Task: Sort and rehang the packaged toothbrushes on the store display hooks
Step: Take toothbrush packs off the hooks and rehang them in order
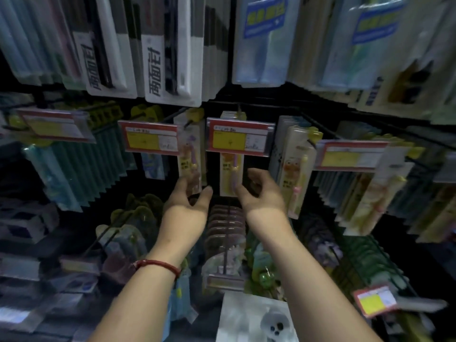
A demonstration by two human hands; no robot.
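My left hand (190, 197) pinches the lower end of a glossy clear blister pack (191, 154) that hangs beside a red-and-yellow price tag (150, 139). My right hand (261, 191) is half curled, thumb at the neighbouring flat yellow-carded pack (230, 169). I cannot tell through the blur whether it grips.

Shop: price tags (240, 138), hooked packs (170, 48).
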